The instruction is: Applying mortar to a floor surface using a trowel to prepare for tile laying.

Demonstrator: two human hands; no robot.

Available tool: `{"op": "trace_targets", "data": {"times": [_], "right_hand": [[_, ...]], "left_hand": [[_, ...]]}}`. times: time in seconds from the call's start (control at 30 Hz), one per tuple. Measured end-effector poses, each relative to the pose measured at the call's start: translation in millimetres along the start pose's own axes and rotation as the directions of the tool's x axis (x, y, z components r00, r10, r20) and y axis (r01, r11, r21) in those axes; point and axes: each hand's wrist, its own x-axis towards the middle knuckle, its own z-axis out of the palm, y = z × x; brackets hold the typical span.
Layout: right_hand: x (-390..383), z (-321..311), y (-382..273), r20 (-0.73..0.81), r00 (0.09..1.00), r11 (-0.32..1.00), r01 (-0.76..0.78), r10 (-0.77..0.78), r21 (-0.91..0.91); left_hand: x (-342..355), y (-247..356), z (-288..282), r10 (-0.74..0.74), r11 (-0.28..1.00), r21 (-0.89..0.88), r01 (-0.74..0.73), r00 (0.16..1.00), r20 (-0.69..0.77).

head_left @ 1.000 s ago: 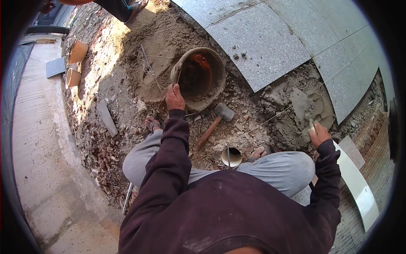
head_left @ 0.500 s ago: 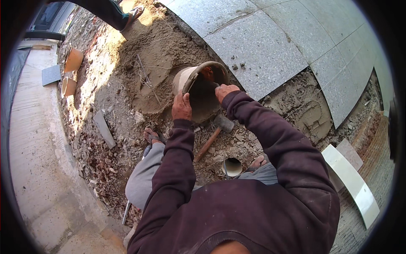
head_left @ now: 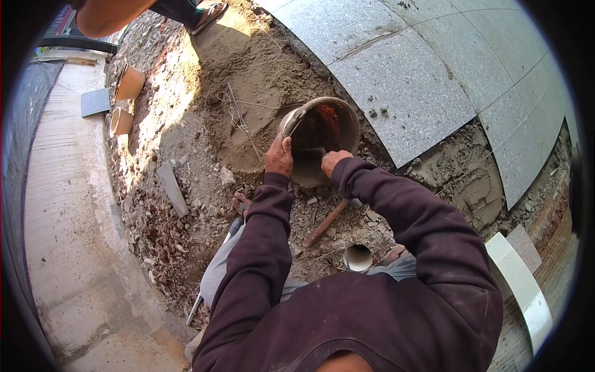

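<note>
A bucket [head_left: 354,127] with a mortar-smeared rim is tipped toward me on the sandy ground, its mouth facing me. My left hand [head_left: 279,158] grips the rim on the left side, thumb up. Inside the mouth, my right hand [head_left: 334,162] is closed round the handle of what looks like a trowel [head_left: 311,151]; its grey blade shows against wet grey mortar [head_left: 308,170] in the bucket. A mallet lies just below, its wooden handle [head_left: 326,224] visible and its head mostly hidden by my right forearm.
Large speckled tiles [head_left: 403,93] lie at the right, beside a bed of mortar [head_left: 471,186]. Nearer me are an upright round pipe end [head_left: 358,257] and a pale tile strip [head_left: 524,291]. Orange pots [head_left: 130,82] and a tile shard [head_left: 172,188] lie left. Another person's foot [head_left: 207,17] stands beyond.
The view has shifted, so the scene sits further right and lower. The bucket's mouth is turned more toward me, and the trowel blade now shows. My right forearm covers the mallet's head.
</note>
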Motion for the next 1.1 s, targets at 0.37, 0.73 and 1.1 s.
{"op": "trace_targets", "data": {"times": [0.37, 0.73, 1.1], "right_hand": [[-12.1, -3.1, 27.8, -0.254, 0.836, 0.873, -0.453, 0.486, 0.18], [11.3, 61.7, -10.5, 0.275, 0.925, 0.913, -0.329, 0.261, 0.242], [-7.6, 65.2, -74.4, -0.052, 0.998, -0.366, 0.036, -0.034, 0.93]], "left_hand": [[1.8, 11.0, 4.1, 0.062, 0.998, 0.013, -0.062, 0.998, -0.03], [-8.9, 8.5, 11.4, 0.185, 0.975, -0.137, -0.176, 0.981, 0.051], [-80.7, -32.1, -4.4, -0.369, 0.929, -0.057, 0.365, 0.904, -0.217]]}}
